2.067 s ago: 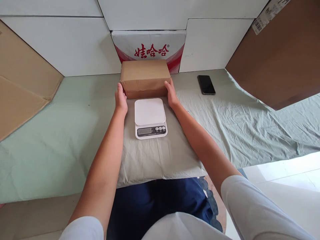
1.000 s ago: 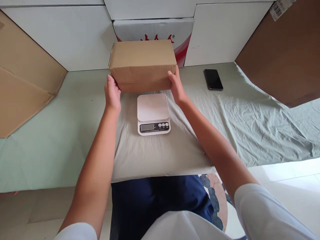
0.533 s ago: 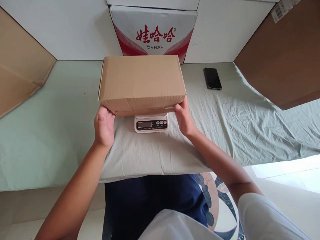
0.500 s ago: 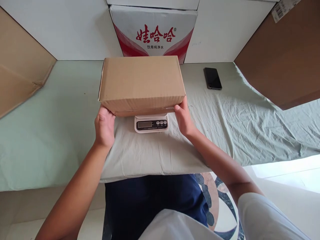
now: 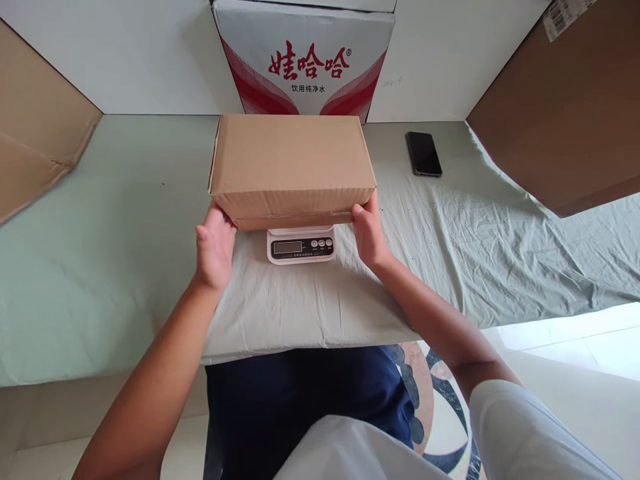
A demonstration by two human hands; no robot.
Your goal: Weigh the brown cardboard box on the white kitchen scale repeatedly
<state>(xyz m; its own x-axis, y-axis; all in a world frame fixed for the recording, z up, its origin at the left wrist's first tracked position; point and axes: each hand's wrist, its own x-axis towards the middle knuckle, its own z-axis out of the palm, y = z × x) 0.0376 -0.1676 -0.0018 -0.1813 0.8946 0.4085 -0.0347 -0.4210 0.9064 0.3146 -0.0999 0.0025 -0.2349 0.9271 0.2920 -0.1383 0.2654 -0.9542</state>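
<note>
The brown box [image 5: 294, 153], at first behind the white scale [image 5: 301, 255], now covers most of it, and the left hand [image 5: 216, 250] points its thumb outward.

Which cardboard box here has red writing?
The white cardboard box with red curves, behind the small brown cardboard box; that and the brown cardboard at left and right show none.

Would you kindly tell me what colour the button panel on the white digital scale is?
The rectangular button panel is black, showing best in the head view.
</note>
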